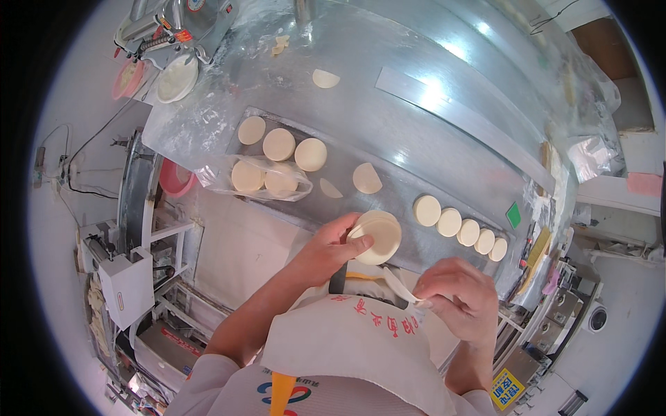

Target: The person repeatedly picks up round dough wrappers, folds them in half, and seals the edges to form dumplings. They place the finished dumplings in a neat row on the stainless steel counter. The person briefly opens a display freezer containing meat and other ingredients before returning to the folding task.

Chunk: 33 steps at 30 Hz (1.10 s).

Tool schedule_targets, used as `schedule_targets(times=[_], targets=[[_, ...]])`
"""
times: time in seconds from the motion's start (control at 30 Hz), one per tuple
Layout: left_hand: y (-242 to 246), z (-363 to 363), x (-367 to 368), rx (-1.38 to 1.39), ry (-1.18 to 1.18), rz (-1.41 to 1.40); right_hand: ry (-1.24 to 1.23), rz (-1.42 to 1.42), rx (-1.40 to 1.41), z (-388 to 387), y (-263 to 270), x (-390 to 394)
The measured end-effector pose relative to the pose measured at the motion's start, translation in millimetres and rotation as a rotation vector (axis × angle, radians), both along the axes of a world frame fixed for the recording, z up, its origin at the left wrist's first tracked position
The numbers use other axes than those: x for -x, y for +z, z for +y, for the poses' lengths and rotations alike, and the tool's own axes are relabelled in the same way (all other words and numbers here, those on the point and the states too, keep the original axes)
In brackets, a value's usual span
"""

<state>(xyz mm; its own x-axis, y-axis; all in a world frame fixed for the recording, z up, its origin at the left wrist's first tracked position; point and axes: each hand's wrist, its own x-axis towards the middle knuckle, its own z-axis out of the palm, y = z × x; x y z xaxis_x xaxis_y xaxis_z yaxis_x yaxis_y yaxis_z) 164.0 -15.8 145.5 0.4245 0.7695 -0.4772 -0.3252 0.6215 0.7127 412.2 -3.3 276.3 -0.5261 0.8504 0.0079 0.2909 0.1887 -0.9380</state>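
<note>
My left hand (338,247) holds a stack of round dough wrappers (379,236) near the table's front edge, its thumb on top. To the right, my right hand (458,299) pinches a thin dough piece (399,285) between thumb and fingers, in front of my apron. Behind my hands lies a metal tray (338,151). On its left part are several round stacks of wrappers (279,144), two of them in a clear plastic bag (304,193). A wrapper with a cut edge (367,178) lies mid-tray. A row of stacks (448,222) stands on the right.
A dough machine (171,26) and a white bowl of flour (177,78) stand at the back left. A long metal strip (463,122) lies across the table behind the tray. A brush (538,247) and a green card (513,215) are at the right end.
</note>
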Motion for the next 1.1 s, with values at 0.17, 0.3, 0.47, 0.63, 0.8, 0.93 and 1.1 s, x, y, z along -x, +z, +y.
schedule_targets(times=[0.17,0.3,0.47,0.63,0.8,0.93,1.1], targets=[[1,-6,-6,0.075,-0.015,-0.197,-0.074,-0.267,0.018,7,-37,19],[5,-12,-6,0.091,-0.018,-0.218,-0.234,-0.316,-0.079,2,-52,30],[17,-14,-5,0.094,-0.012,-0.156,-0.315,-0.327,-0.078,-4,-52,34],[-3,-21,1,0.148,0.084,-0.088,-0.387,-0.268,-0.09,-5,-65,21],[-52,-33,22,0.18,0.195,-0.069,-0.526,-0.308,0.143,6,-131,-1],[-62,-37,28,0.228,0.228,-0.058,-0.541,-0.446,-0.008,27,-178,2],[-53,-31,25,0.221,0.232,-0.079,-0.25,-0.507,-0.343,20,-217,11]])
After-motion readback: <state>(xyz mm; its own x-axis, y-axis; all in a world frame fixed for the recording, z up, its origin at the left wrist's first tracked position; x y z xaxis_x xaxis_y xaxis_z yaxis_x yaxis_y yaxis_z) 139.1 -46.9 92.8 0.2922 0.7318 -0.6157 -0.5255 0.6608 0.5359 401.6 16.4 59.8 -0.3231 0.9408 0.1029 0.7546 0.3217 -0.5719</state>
